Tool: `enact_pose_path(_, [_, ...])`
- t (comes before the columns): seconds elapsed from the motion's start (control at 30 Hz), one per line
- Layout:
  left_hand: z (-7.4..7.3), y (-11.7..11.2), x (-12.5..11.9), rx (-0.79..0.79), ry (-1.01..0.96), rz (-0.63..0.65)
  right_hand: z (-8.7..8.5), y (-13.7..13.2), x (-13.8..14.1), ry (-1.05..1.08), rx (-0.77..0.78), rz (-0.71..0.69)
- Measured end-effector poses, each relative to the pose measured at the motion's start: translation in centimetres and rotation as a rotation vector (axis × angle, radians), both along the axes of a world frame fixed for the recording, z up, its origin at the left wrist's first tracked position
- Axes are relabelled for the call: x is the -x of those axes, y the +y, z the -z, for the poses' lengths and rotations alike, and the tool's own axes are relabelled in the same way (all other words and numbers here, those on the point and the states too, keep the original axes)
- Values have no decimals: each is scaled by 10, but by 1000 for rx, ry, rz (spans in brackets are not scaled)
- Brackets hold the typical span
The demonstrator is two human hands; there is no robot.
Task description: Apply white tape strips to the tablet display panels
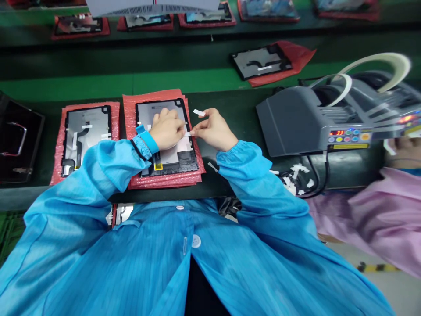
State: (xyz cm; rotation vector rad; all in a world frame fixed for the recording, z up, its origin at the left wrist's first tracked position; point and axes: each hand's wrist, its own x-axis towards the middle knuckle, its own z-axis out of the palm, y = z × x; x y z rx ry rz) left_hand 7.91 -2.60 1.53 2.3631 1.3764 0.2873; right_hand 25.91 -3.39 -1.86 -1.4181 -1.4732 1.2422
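A tablet screen panel [169, 161], grey-backed with a black frame, lies on stacked red bubble-wrap sleeves [130, 115] in front of me. My left hand [167, 129], a blue wrist band on it, rests over the panel with its fingers curled; what they pinch is hidden. At the panel's right edge my right hand [215, 131] pinches a small white tape strip [187, 134] between thumb and finger, close to the left fingertips. Another white tape piece [198, 113] sticks to a finger of my right hand. A yellow-edged label [158, 166] shows low on the panel.
A second panel [95, 120] on red wrap lies to the left, beside a black case [19, 136]. Grey tape dispensers [296, 120] stand at right, with tape scraps [297, 177] before them. More panels [259, 63] lie behind. A co-worker's pink sleeve [388, 210] is at right.
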Motion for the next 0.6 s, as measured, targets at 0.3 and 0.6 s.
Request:
enact_pose_path(0.3, [2, -4, -3, -11, 25, 5, -2, 3, 1, 23, 135, -3])
enact_pose_path(0.6, [1, 17, 16, -70, -154, -68, -6, -5, -16, 99, 84, -37])
